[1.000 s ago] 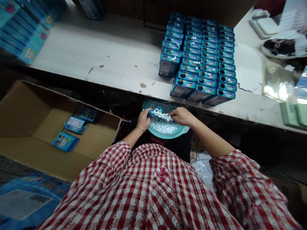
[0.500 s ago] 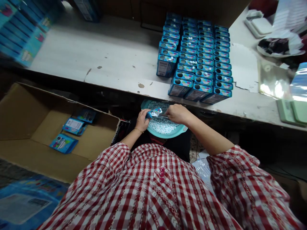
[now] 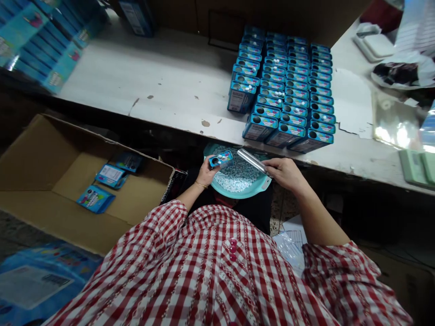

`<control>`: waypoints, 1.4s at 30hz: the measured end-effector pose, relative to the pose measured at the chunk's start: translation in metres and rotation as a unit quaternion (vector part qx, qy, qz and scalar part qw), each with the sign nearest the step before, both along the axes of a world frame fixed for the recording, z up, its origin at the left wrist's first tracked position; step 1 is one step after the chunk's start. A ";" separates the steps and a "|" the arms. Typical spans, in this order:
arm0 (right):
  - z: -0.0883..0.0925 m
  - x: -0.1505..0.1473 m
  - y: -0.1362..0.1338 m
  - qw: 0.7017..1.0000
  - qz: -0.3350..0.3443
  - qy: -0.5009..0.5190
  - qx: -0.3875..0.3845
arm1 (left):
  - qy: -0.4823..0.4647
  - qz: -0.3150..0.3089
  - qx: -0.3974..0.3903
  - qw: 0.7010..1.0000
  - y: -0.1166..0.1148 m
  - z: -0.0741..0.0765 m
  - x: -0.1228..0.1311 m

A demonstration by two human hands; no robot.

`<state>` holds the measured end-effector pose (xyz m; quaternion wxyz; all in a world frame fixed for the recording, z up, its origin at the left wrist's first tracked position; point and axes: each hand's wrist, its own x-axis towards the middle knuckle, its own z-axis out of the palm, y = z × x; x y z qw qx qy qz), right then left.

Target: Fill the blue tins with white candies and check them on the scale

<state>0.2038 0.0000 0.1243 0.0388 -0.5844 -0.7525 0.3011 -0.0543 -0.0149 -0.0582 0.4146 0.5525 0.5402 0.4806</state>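
Observation:
My left hand (image 3: 205, 174) grips a small blue candy box (image 3: 220, 159) with a round hole in its top, held over a teal bowl (image 3: 258, 186) full of small white candies (image 3: 238, 174) on my lap. My right hand (image 3: 284, 172) is closed on a shiny metal scoop (image 3: 251, 160) that points up and left over the bowl, a little apart from the box. On the worn white table (image 3: 163, 86) just beyond stands a block of several rows of the same blue boxes (image 3: 282, 88), upright, some with white candies lying on top.
An open cardboard carton (image 3: 44, 176) on the floor at left holds three flat blue packs (image 3: 97, 198). More blue boxes (image 3: 30, 50) are stacked at the far left. At right lie a plastic bag (image 3: 403, 70), white trays (image 3: 375, 45), a green item (image 3: 416, 165).
My right hand has drawn back to the right with the scoop, away from the box's opening. The heap of white candies on the box's top is gone. My left hand still holds the box.

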 end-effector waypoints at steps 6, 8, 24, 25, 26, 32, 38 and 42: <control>0.004 -0.023 -0.003 0.998 0.037 -0.060 0.002 | 0.011 -0.040 -0.019 0.999 0.003 0.012 0.015; 0.002 -0.033 -0.003 0.994 0.056 -0.088 -0.007 | 0.038 -0.032 -0.016 0.999 0.002 0.019 0.011; -0.080 0.011 -0.031 0.958 -0.172 0.228 -0.024 | 0.122 -0.012 0.082 0.989 0.116 0.110 0.007; -0.087 0.008 -0.036 0.958 -0.172 0.228 -0.040 | 0.130 -0.026 0.077 0.988 0.135 0.108 0.014; -0.094 0.004 -0.040 0.957 -0.170 0.228 -0.053 | 0.138 -0.039 0.071 0.987 0.151 0.106 0.020; -0.125 -0.008 -0.051 0.965 -0.130 0.214 -0.075 | 0.181 0.024 0.114 0.977 0.169 0.099 -0.006; -0.174 -0.007 -0.031 0.968 -0.189 0.126 -0.110 | 0.253 0.297 0.056 0.919 0.073 0.079 -0.177; -0.210 -0.004 -0.014 0.977 -0.194 0.037 -0.085 | 0.321 0.437 -0.251 0.802 -0.015 0.053 -0.278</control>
